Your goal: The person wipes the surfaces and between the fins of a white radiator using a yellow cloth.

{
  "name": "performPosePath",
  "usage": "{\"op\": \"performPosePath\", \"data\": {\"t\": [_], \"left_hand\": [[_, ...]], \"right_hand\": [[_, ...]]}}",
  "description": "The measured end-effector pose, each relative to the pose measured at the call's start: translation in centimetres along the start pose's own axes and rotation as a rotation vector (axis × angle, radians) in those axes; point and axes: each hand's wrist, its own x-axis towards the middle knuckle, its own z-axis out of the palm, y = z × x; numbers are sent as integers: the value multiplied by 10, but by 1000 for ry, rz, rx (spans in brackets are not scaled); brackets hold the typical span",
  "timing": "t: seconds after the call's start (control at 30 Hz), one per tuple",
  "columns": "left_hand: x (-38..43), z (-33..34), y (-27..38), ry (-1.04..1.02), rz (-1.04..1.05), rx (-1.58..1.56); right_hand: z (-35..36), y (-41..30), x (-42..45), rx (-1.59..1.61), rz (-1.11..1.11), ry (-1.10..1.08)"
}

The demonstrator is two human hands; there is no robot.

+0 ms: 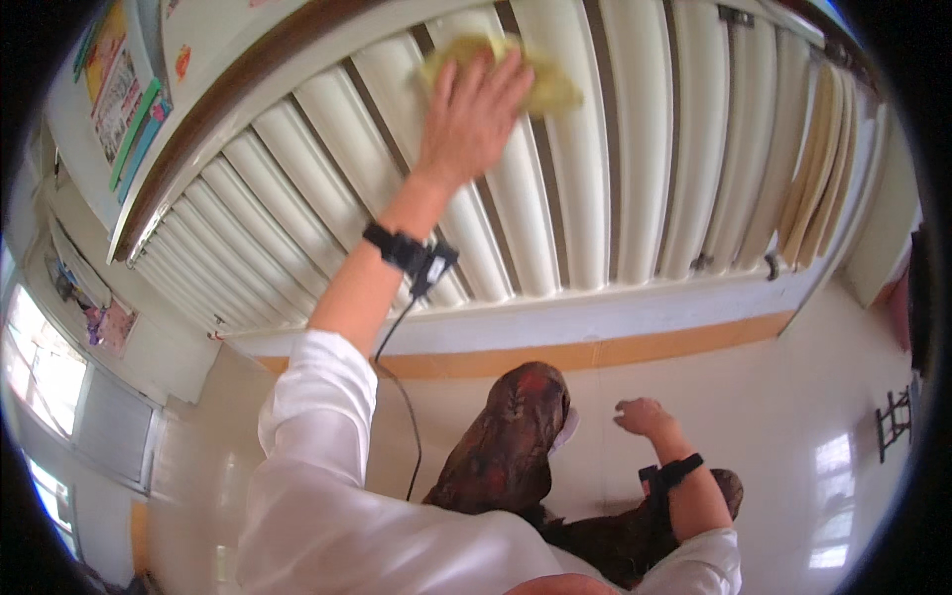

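My left hand (470,123) lies flat with fingers spread over a yellow cloth (554,85), pressing it against the upper part of a white column radiator (639,149). The cloth is bunched and slightly blurred, and part of it is hidden under the fingers. A black strap with a small device (413,256) circles that wrist, and a cable runs down from it. Lower right, my right hand (643,416) hangs above the floor beside my knee, with nothing seen in it and its fingers loosely bent. It wears a black wrist strap (680,470) too.
Above the radiator runs a brown-edged ledge (201,134). Beige folded material (822,171) hangs at its right end. An orange band (506,361) lines the wall base over the glossy tile floor (773,416). A dark rack (892,424) stands far right; windows (44,357) are left.
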Motion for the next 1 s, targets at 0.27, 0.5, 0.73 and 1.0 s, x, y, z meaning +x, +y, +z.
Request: {"op": "performPosePath", "data": {"t": [0.27, 0.5, 0.73, 1.0], "left_hand": [[-32, 17, 59, 21, -116, -287], [-158, 36, 136, -284, 167, -222], [-208, 37, 161, -372, 362, -421], [-63, 14, 73, -232, 279, -241]], "right_hand": [[5, -2, -20, 138, -77, 225], [-21, -17, -28, 191, -43, 141], [-5, -7, -17, 138, -35, 133], [2, -10, -6, 45, 17, -15]]}}
